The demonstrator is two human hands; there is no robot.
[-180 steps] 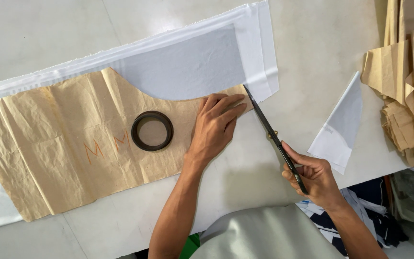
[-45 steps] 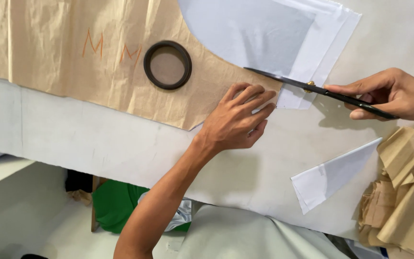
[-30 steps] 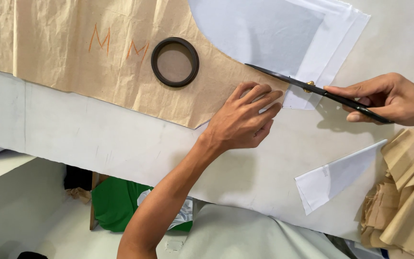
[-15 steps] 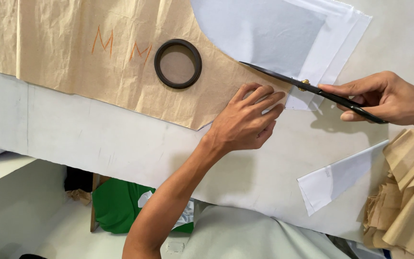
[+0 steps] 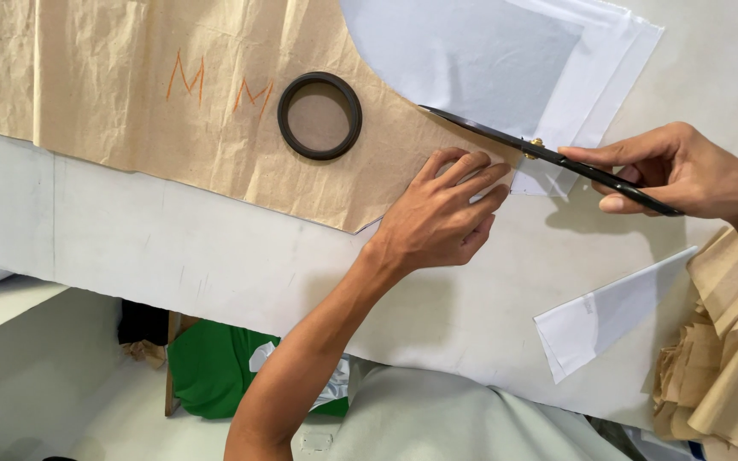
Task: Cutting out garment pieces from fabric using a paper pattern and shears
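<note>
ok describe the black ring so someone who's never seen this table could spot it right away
Start at the big crinkled brown paper pattern spread across the white table. On it, just right of two orange marks and up-left of the left hand, lies the black ring. It is the only round, dark thing there, with brown paper showing through its open middle.

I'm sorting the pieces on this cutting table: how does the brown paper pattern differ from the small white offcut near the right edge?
The brown paper pattern is large, creased and tan, with orange marks; the white offcut is small, smooth and plain. A black ring and the left hand rest on the pattern, while the offcut lies loose, untouched. The pattern overlies the white fabric that the scissors, held in the right hand, are at; the offcut rests on bare table. Both lie flat.
</note>
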